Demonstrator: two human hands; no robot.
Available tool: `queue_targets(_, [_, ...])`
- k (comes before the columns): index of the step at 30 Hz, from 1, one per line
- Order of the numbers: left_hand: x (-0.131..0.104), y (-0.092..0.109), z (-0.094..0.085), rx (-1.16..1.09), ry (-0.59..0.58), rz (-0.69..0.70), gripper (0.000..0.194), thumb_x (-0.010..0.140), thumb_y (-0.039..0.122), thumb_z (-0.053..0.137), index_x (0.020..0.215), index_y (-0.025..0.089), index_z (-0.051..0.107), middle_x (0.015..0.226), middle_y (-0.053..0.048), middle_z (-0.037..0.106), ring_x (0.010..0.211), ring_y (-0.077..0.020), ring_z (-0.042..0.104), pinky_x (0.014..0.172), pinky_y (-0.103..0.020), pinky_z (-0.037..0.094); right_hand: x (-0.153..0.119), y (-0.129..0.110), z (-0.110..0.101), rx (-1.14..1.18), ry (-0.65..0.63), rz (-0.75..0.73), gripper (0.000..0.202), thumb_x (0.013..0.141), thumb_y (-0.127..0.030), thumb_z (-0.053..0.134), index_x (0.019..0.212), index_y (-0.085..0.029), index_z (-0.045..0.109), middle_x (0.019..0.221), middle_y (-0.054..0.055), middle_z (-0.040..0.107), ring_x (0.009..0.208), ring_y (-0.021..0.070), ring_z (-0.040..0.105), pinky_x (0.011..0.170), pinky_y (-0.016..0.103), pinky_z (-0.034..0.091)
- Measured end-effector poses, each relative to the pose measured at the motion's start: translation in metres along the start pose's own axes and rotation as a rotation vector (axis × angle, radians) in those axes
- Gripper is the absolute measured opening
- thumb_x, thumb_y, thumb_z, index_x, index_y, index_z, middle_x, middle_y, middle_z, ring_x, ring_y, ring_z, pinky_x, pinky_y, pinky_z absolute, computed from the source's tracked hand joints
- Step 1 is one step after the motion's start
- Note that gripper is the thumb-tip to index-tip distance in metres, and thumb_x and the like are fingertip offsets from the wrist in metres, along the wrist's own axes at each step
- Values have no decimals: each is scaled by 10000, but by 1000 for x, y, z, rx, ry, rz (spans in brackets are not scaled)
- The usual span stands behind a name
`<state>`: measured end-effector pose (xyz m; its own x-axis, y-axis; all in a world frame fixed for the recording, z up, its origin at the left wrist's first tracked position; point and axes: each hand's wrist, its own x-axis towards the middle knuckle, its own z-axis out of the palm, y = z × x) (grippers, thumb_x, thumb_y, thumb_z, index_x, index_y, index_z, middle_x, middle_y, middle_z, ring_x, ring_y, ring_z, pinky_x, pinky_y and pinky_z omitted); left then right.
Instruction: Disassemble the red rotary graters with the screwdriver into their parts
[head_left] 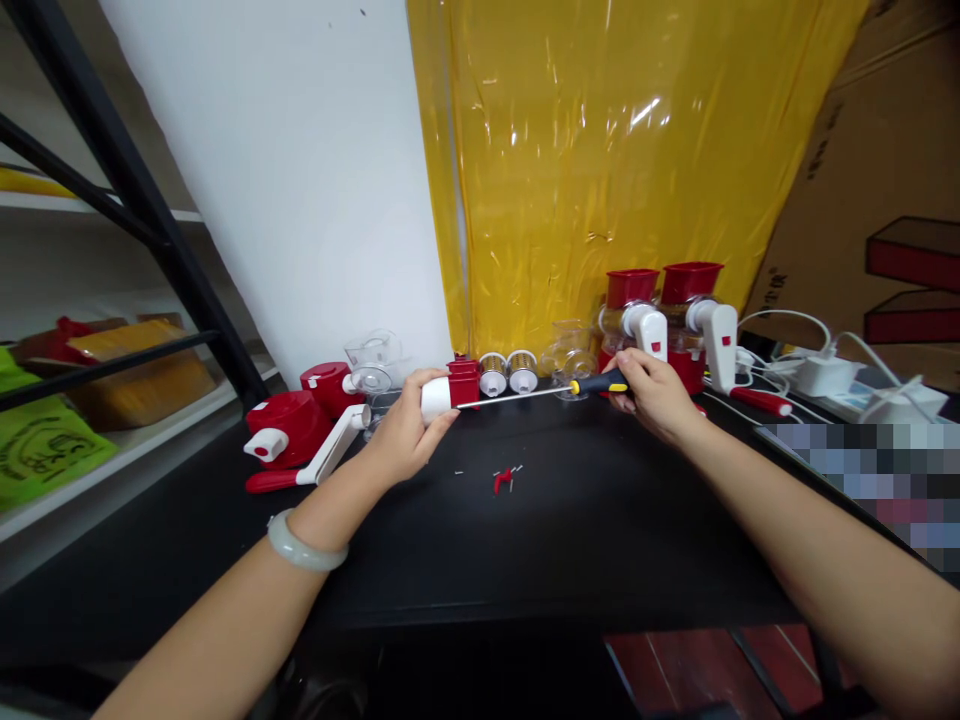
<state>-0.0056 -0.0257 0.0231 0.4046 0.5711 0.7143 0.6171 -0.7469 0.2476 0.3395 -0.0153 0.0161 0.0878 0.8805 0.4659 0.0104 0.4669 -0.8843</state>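
Observation:
My left hand (409, 428) is closed round a white cylindrical part (435, 400), above the black table. A red plastic piece (464, 384) shows just beyond it; whether the two are joined I cannot tell. My right hand (651, 392) grips the dark blue and yellow handle of a screwdriver (598, 383). Its long shaft points left, and the tip reaches the white part by my left thumb. On the table below lie a small red plastic piece (502, 481) and several small screws (517, 468).
Red grater bases (285, 425) and a white crank with a red handle (330, 447) stand at left. Two metal drums (508, 372) sit at the back. Assembled red and white rotary graters (694, 320), chargers and cables (825, 370) are at right. A black shelf frame (142, 200) rises at left.

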Motion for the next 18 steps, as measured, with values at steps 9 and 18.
queue_targets(9, [0,-3,6,-255,44,-136,453,936,344,503,1307,162,319,849,-20,597,535,-114,595,573,-278,505,-1,-3,1,92,-75,-17,346,763,-534,711,769,-214,579,707,-13,561,541,99,505,470,242,394])
queue_targets(18, [2,-10,3,-266,73,-204,468,908,330,530,1308,178,341,741,24,563,523,-138,603,594,-308,513,-2,0,0,161,-183,24,291,731,-454,767,839,-224,624,837,-9,557,697,114,518,620,269,434])
